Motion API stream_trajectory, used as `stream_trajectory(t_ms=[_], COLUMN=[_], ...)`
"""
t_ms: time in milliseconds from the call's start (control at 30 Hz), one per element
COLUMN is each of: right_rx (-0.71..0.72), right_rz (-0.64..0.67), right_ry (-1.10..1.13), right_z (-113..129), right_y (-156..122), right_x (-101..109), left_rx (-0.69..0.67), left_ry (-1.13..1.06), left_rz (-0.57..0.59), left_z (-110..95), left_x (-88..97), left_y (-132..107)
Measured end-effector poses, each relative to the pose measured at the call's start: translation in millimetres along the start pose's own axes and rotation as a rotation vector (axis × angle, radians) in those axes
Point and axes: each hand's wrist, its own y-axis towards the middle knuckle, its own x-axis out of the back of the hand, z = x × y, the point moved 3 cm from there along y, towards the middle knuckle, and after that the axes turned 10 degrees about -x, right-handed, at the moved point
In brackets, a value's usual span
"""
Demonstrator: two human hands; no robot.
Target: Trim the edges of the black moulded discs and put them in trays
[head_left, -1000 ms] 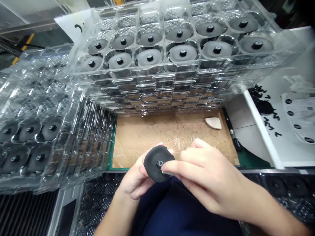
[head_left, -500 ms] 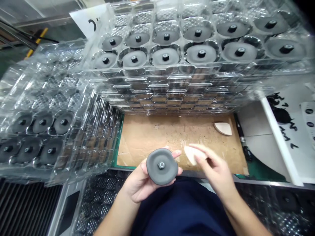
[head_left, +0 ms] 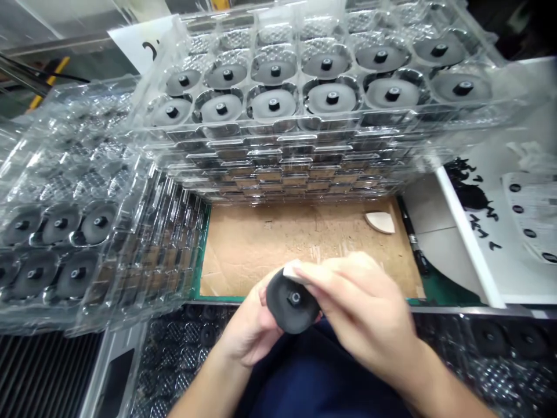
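Note:
In my left hand (head_left: 252, 331) is a dark grey, rounded disc-like part (head_left: 292, 310) with a short stud at its centre, tilted with the stud side facing me. My right hand (head_left: 361, 302) pinches a small whitish pad (head_left: 292, 270) against the disc's upper rim. Much of the pad is covered by my fingers. Behind both hands lies a sheet of brown cardboard (head_left: 252, 244). A second pale, wedge-shaped pad (head_left: 381, 222) rests on the cardboard's right side.
A tall stack of clear plastic trays (head_left: 278, 139) with similar grey discs stands at the back. Another tray stack (head_left: 56, 174) is on the left. A black pen (head_left: 413, 241) lies along the cardboard's right edge, beside a white partition (head_left: 470, 232).
My right hand has moved left, bringing the whitish pad from above the cardboard onto the disc's rim. The disc has tilted in my left hand. The camera view has shifted slightly.

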Motion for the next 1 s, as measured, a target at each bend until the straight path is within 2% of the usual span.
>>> stream_trajectory(t_ms=[100, 167, 233, 300, 333, 367, 433, 500, 633, 767, 900, 1000], right_rx=[0.029, 0.026, 0.060, 0.064, 0.042, 0.014, -0.019, -0.052, -0.212, -0.320, -0.436, -0.460], right_rz=[0.128, 0.195, 0.091, -0.058, -0.088, -0.064, 0.074, 0.108, -0.091, -0.122, -0.158, -0.240], right_ry=[-0.089, -0.097, -0.070, -0.048, -0.028, 0.010, 0.168, 0.312, 0.271, 0.240, 0.264, 0.284], right_z=[4.7, 2.9, 4.6, 8.4, 9.7, 9.8, 6.1, -5.0, -36.4, -53.0, -61.0, -50.6], right_y=[3.2, 4.3, 5.3, 3.3, 0.9, -2.1, -10.0, -18.3, -33.4, -44.3, -45.1, -36.0], right_x=[-5.4, -8.4, -6.8, -4.0, -3.4, -4.1, -7.6, -9.6, -13.0, -19.4, -17.9, -9.1], left_rx=[-0.109, -0.123, -0.128, -0.154, -0.166, -0.173, -0.173, -0.187, -0.214, -0.216, -0.221, -0.212], left_ry=[0.077, 0.071, 0.081, 0.110, 0.112, 0.098, 0.039, -0.007, -0.013, -0.034, -0.045, -0.030], left_rz=[-0.110, -0.101, -0.046, -0.030, -0.033, -0.034, -0.011, 0.013, -0.005, -0.008, -0.002, -0.018], left_z=[-2.9, -3.9, -4.7, -5.8, -6.2, -6.4, -5.9, -5.4, -4.3, -3.2, -2.2, 0.1], left_x=[5.7, 4.2, -1.2, -4.8, -5.2, -4.8, -3.0, -1.0, -1.6, -6.6, -8.8, -10.7], left_y=[-1.0, -0.5, 0.9, 2.3, 2.6, 2.7, 2.4, 2.3, 4.8, 7.6, 7.6, 6.8])
